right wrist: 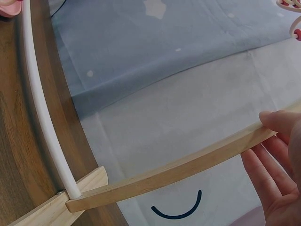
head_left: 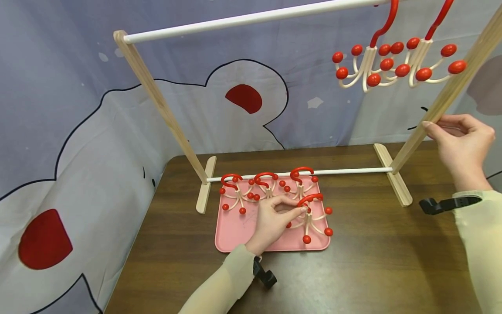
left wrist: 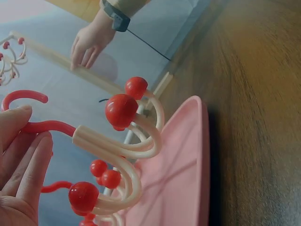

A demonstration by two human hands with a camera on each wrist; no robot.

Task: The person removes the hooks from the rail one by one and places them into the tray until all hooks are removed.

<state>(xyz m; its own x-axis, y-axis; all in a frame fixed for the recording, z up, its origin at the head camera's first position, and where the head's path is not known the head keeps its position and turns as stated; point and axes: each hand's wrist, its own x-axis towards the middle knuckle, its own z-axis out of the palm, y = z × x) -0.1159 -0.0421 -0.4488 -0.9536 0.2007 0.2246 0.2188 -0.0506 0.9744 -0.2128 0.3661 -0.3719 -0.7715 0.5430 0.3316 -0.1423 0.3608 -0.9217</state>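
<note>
My left hand (head_left: pixel 273 219) pinches the red hook of a cream hanger (left wrist: pixel 106 143) between thumb and fingers. That hanger has several curved prongs tipped with red balls, and it is over the right side of a pink tray (head_left: pixel 235 235). Three similar hangers (head_left: pixel 268 190) sit along the tray's far side. My right hand (head_left: pixel 466 141) grips the right wooden upright (head_left: pixel 443 104) of a rack, thumb on one side and fingers on the other, as the right wrist view (right wrist: pixel 277 160) also shows.
Two hangers (head_left: pixel 368 65) hang by red hooks near the right end of the white top rail (head_left: pixel 243 19). A thin white bar (head_left: pixel 353 171) joins the rack's wooden feet (head_left: pixel 393 174) behind the tray. A patterned curtain (head_left: pixel 188 109) stands behind the brown table (head_left: pixel 172 244).
</note>
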